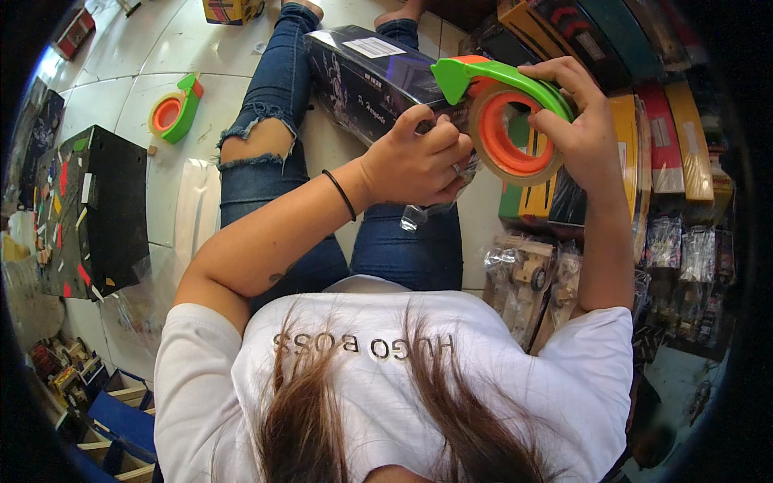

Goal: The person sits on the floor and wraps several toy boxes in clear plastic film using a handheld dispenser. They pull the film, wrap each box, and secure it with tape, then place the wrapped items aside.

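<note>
Here we are with both hands busy: our right hand (pixel 586 129) grips the green-and-orange tape dispenser (pixel 489 133) by its curved back, raised beside the near end of the dark box (pixel 366 84), while our left hand (pixel 423 157) is curled closed on some clear film (pixel 414 217); whether that is tape or wrapping, we can't tell. The box lies tilted between our legs (pixel 266 105), in glossy plastic. For a clean job, we'd want the film taut, the roll square to the edge and the cutter's teeth away from our fingers. Around us, a second dispenser (pixel 190 109) sits on the tiled floor (pixel 173 48) at left, past a black box (pixel 121 209) dotted with coloured scraps. On the right, wrapped wooden toys (pixel 519 278) and stacked boxes (pixel 664 145) crowd our elbow, so a wide pull that way could well knock them.
</note>
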The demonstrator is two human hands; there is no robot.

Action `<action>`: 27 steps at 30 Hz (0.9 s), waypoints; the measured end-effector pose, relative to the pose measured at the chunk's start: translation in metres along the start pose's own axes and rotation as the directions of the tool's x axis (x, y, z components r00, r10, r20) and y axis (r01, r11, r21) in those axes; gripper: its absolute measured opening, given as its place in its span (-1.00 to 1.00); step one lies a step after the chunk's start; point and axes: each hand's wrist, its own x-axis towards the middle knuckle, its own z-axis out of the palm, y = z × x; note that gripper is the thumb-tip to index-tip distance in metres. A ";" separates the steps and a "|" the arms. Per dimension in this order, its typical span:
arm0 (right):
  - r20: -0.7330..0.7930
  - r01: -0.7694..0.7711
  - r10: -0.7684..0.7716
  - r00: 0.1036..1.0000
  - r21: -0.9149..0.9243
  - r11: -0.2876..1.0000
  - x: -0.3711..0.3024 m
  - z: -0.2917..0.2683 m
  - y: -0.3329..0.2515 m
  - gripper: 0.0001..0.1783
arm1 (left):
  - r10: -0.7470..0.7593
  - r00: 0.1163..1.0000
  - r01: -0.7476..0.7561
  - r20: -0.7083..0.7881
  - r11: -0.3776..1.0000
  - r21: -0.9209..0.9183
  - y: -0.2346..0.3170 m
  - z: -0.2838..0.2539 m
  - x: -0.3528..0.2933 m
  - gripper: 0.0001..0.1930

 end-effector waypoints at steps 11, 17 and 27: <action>0.114 -0.038 0.058 0.992 -0.164 0.986 -0.004 -0.005 -0.025 -0.58 | 0.033 0.998 -0.036 -0.051 0.998 -0.052 -0.004 0.003 -0.005 -0.76; -0.144 -0.067 0.059 0.988 -0.055 0.996 -0.054 0.019 -0.015 -0.55 | 0.055 0.998 -0.058 -0.037 0.995 -0.075 -0.007 0.007 -0.010 -0.68; -0.280 -0.208 0.195 0.940 -0.019 0.978 -0.169 0.051 -0.017 -0.43 | -0.005 0.997 0.001 -0.075 0.999 -0.046 -0.002 0.007 -0.016 -0.60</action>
